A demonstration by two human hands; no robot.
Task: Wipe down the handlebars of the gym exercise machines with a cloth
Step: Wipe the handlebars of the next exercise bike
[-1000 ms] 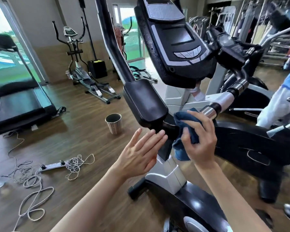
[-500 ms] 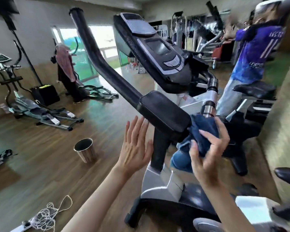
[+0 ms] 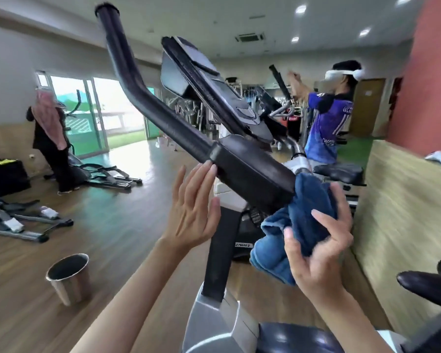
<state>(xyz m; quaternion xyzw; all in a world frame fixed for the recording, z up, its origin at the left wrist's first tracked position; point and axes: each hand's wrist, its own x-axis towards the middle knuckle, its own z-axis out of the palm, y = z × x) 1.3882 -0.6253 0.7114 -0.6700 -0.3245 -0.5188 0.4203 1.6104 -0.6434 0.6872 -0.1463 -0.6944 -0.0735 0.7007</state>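
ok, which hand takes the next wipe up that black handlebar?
Right. The right hand grips the blue cloth, bunched against the lower end of the handlebar pad. The left hand is open and bare, fingers at the pad's upper edge, so likely better for steadying.

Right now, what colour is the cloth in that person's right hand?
Dark blue. The cloth, gripped by the right hand, shows best in the head view.

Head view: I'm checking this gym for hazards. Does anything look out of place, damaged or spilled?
The round steel bin stands alone on open wooden floor left of the black exercise bike's handlebar, a possible trip hazard. The bike console's black edge looks rough and worn. No spills.
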